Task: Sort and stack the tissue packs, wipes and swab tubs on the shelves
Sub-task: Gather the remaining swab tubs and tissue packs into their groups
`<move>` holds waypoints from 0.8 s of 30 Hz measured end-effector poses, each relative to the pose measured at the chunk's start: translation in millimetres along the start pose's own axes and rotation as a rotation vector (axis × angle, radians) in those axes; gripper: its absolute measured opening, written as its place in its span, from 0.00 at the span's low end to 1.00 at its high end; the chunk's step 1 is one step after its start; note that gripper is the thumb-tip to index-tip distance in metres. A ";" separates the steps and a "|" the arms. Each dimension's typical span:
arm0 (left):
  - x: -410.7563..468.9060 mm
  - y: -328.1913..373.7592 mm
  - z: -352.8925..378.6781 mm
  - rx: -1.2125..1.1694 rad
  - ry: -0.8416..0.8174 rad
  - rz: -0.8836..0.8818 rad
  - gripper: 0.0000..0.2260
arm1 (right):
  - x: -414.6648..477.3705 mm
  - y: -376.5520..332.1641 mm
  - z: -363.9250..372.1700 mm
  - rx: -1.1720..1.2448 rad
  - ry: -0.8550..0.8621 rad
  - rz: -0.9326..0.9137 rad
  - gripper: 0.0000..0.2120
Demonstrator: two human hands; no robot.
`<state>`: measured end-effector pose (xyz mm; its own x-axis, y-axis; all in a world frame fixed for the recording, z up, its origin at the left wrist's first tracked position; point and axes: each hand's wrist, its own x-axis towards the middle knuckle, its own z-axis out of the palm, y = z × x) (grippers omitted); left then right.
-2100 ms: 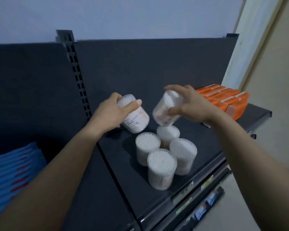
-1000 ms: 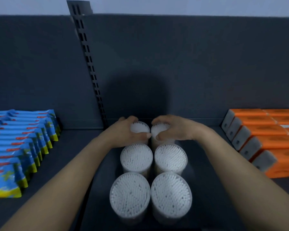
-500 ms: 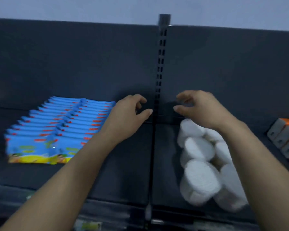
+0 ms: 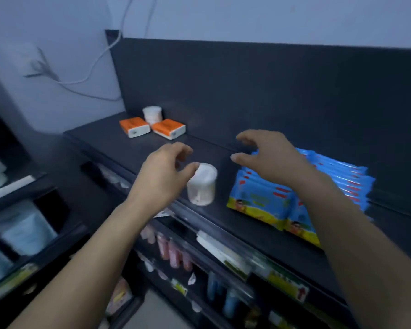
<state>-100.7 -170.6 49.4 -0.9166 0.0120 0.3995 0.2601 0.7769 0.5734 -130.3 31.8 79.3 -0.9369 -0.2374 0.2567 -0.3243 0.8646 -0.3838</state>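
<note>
Both hands are open and empty; the left hand hovers just beside a swab tub on the shelf; the right hand spreads above blue wipes packs.

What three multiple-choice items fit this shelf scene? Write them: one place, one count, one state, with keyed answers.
1. Where does the near clear round swab tub stand?
A. on the blue wipes packs
B. on the dark shelf left of them
C. on the floor

2. How many orange tissue packs lie at the shelf's far end?
A. two
B. four
C. six

3. The left hand is
A. open beside the tub
B. gripping a pack
C. out of view

Answers: B, the blue wipes packs lie to its right on the dark shelf; A, orange tissue packs; A, fingers spread.
</note>
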 end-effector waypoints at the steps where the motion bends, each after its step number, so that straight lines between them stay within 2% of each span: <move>1: 1.4 -14.9 -10.7 0.018 0.028 -0.026 0.12 | 13.6 -11.7 10.1 0.012 -0.020 -0.022 0.24; 9: 42.3 -112.4 -57.6 0.101 0.157 -0.199 0.12 | 122.7 -69.6 67.6 0.062 -0.142 -0.162 0.20; 14: 101.2 -145.5 -65.5 0.156 0.187 -0.222 0.13 | 205.4 -87.2 81.8 0.037 -0.162 -0.212 0.23; 17: 136.8 -167.9 -66.5 0.146 0.203 -0.240 0.13 | 250.6 -90.6 93.8 0.014 -0.179 -0.202 0.26; 21: 175.3 -201.7 -57.2 0.143 0.156 -0.270 0.13 | 290.8 -84.2 116.1 -0.003 -0.234 -0.128 0.21; 24: 206.3 -228.2 -43.6 0.131 0.109 -0.303 0.14 | 317.4 -74.1 134.7 -0.034 -0.282 -0.056 0.22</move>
<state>-335.9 -372.9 32.1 -0.9068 -0.2928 0.3033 -0.0662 0.8094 0.5835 -421.3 -167.3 69.7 -0.9185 -0.3949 0.0179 -0.3764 0.8600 -0.3444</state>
